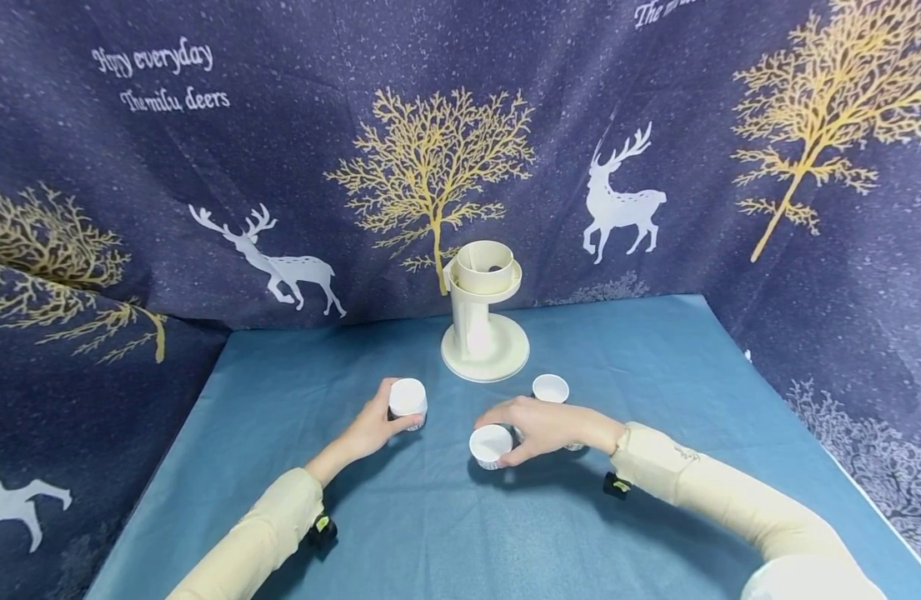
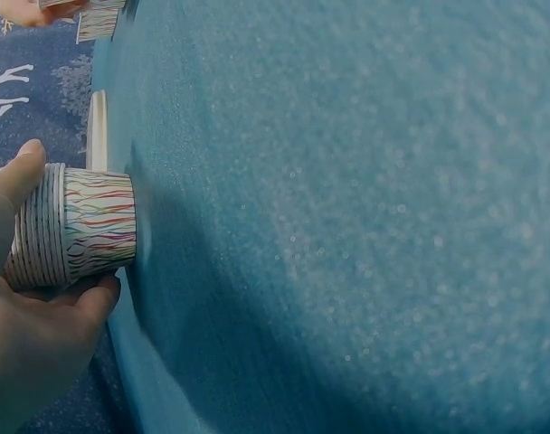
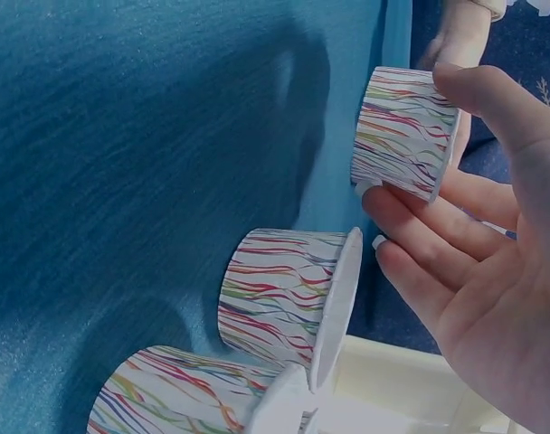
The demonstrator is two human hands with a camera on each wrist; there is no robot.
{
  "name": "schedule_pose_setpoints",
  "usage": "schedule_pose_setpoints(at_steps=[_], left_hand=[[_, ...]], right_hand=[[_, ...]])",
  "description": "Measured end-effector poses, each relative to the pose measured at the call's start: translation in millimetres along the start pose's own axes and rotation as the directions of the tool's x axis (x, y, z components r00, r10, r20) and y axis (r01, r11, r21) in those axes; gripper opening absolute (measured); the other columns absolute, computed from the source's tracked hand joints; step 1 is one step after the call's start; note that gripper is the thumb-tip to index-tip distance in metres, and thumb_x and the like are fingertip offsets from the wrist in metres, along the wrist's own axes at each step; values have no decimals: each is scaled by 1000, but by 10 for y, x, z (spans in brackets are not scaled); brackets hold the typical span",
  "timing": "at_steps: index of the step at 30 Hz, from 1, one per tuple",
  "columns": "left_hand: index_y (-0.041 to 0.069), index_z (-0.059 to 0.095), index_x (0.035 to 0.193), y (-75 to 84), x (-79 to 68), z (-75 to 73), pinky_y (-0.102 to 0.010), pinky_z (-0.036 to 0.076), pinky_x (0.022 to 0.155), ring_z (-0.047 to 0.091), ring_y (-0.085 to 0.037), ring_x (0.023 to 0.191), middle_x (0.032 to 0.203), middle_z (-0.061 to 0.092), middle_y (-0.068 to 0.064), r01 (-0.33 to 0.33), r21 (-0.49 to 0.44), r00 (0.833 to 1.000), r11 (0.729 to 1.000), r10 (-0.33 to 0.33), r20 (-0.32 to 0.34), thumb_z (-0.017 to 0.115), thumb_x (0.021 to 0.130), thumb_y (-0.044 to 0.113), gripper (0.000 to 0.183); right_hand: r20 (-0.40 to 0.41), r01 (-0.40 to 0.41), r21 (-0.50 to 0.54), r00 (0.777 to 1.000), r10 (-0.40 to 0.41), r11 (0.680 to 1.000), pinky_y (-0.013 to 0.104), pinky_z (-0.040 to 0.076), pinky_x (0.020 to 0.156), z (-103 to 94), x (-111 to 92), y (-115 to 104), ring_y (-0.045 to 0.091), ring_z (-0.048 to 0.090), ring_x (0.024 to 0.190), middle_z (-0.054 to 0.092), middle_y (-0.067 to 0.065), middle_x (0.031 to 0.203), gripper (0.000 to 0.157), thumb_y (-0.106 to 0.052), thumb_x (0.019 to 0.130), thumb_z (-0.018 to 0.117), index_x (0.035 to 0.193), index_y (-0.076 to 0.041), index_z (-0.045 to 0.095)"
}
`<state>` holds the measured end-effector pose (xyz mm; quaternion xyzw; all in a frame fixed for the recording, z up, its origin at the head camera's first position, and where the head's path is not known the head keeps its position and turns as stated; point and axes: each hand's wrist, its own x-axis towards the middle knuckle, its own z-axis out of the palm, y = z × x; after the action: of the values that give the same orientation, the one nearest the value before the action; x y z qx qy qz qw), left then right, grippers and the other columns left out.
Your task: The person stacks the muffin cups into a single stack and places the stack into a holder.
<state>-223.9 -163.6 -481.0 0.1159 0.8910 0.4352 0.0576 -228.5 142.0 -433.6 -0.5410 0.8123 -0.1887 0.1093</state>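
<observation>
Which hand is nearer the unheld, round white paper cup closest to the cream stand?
Right hand: just in front of that paper cup. Left hand: farther away, leftward.

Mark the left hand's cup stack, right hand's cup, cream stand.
Cup stack (image 2: 83, 223), left wrist view: printed side wall.
Held single cup (image 3: 403, 134), right wrist view: printed side wall.
Cream stand (image 1: 473, 328), head view: upright column.

The white cups (image 3: 403, 131) bear wavy multicoloured lines
</observation>
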Motion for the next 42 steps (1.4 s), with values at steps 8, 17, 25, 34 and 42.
schedule_pose_setpoints(at_steps=[8,17,25,34,42], left_hand=[[4,32,138,-12,-1,12,-51,41,100,52,-33,122,133,51,-21,-9,-6,1000,1000,9,-8,73,87,28,69],[5,32,139,-4,-14,12,-51,40,101,51,-34,123,135,50,-21,-4,-12,1000,1000,4,-10,72,88,27,69],[4,32,139,-3,0,2,-51,41,100,52,-34,122,134,51,-21,-9,-4,1000,1000,9,-13,73,87,29,70],[5,32,138,-14,10,3,-51,42,100,53,-33,121,133,52,-21,-17,-7,1000,1000,16,-8,73,87,30,70],[4,34,137,-18,2,7,-48,43,97,55,-32,118,130,54,-20,-50,-21,999,999,49,-10,73,87,27,67]], right_hand=[[-39,-28,27,999,29,999,25,48,92,17,26,-7,9,59,109,64,-3,121,47,-34,85,72,126,-16,59],[-84,-31,150,995,44,988,28,48,89,32,41,26,10,58,102,62,-8,118,49,-25,81,76,125,-19,55],[-86,-48,214,994,68,976,28,48,87,33,45,17,20,62,102,63,-7,117,48,-32,84,75,126,-19,55],[-101,-55,203,992,77,978,25,48,86,6,81,11,9,59,100,62,-10,116,47,-38,85,74,124,-21,55],[-152,-49,197,985,79,979,24,48,85,-30,166,-6,5,57,97,63,-10,111,45,-39,84,75,120,-20,57]])
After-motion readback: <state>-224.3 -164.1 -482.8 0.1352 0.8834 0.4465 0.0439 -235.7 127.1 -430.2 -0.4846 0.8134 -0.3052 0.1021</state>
